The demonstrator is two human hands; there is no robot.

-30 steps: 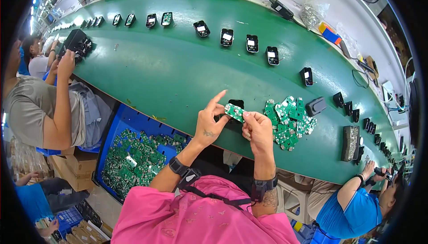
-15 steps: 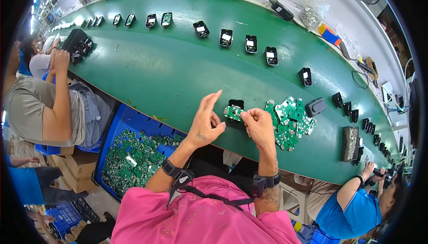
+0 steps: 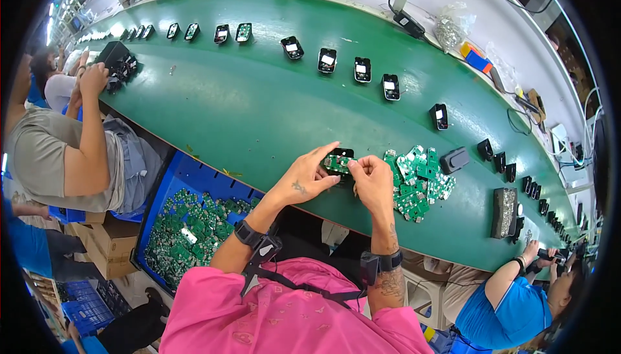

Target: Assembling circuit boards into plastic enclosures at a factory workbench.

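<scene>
In front of me on the green bench, a small green circuit board sits at the mouth of a black plastic housing. My right hand pinches the board's right end between thumb and fingers. From the other side my left hand curls around the housing, its index finger at the far edge and its thumb at the near edge. The fingers partly hide how the board sits in the housing. Close by my right hand lies a pile of green circuit boards, with another black housing beyond it.
A blue bin of circuit boards stands below the bench edge at left. Housings holding boards, such as this one, line the far side. A foam block lies at right. People sit at both sides.
My left hand has moved right and closed in around the housing. My right hand keeps its pinch on the circuit board. The housings on the far right have shifted slightly left.
</scene>
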